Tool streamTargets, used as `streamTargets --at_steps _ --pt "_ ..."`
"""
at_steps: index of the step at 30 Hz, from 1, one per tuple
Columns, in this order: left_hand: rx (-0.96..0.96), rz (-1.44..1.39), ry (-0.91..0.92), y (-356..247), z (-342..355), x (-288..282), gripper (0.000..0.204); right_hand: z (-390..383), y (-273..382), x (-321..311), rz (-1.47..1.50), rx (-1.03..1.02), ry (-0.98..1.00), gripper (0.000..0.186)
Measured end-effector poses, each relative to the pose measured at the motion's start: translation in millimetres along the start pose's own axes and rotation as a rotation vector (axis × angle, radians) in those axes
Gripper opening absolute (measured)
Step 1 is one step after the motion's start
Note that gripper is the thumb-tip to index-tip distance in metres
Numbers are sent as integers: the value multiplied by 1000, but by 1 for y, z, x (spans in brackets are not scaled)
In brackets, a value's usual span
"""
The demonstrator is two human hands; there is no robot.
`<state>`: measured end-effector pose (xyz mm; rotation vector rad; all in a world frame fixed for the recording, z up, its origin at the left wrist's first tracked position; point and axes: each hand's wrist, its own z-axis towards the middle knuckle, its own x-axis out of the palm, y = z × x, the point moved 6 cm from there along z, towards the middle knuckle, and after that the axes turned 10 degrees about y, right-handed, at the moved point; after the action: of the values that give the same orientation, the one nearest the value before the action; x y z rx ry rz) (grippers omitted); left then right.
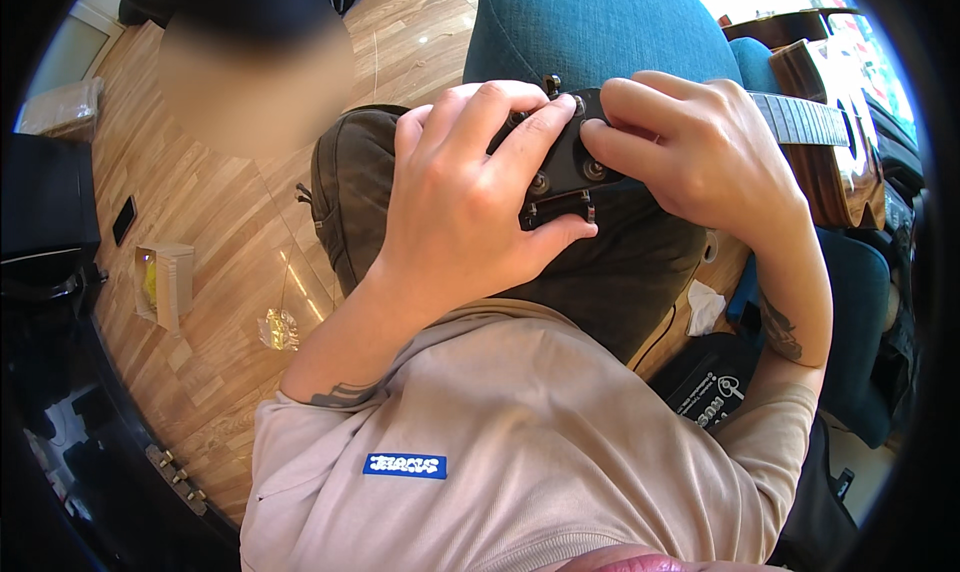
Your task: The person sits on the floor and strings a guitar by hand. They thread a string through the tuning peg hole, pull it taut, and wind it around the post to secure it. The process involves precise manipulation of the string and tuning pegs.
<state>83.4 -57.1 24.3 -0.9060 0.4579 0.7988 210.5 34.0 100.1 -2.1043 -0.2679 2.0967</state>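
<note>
Showing between left grip (462,177) and right grip (690,152): black guitar headstock (570,162).

Perhaps an instrument workshop: guitar (822,123)

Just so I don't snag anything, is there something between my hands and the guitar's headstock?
Nothing visible: the left hand spans the headstock at its tuning pegs, and the right hand bends its fingers over the neck end. Beneath the fingers is hidden.

- Headstock (568,162): partly covered by left hand (455,187) and right hand (690,147).
- Guitar neck (805,120): partly hidden behind right hand.
- Other person's head (255,77): blurred.
- Yellow object (150,282) in box (179,284): too small to identify.
</note>
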Motion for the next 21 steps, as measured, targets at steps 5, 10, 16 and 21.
streamTargets --at_steps 5,10,16,21 --pt "-5 -5 40 -1 1 0 82 -4 2 -1 10 7 -3 11" --pt "-16 6 92 -1 0 1 79 -7 -2 -1 95 11 5 13" --pt "-33 60 132 -3 1 4 85 -13 -11 -1 256 -3 -10 24" --pt "-71 15 155 2 3 4 94 -16 -16 -4 356 -23 -43 26"
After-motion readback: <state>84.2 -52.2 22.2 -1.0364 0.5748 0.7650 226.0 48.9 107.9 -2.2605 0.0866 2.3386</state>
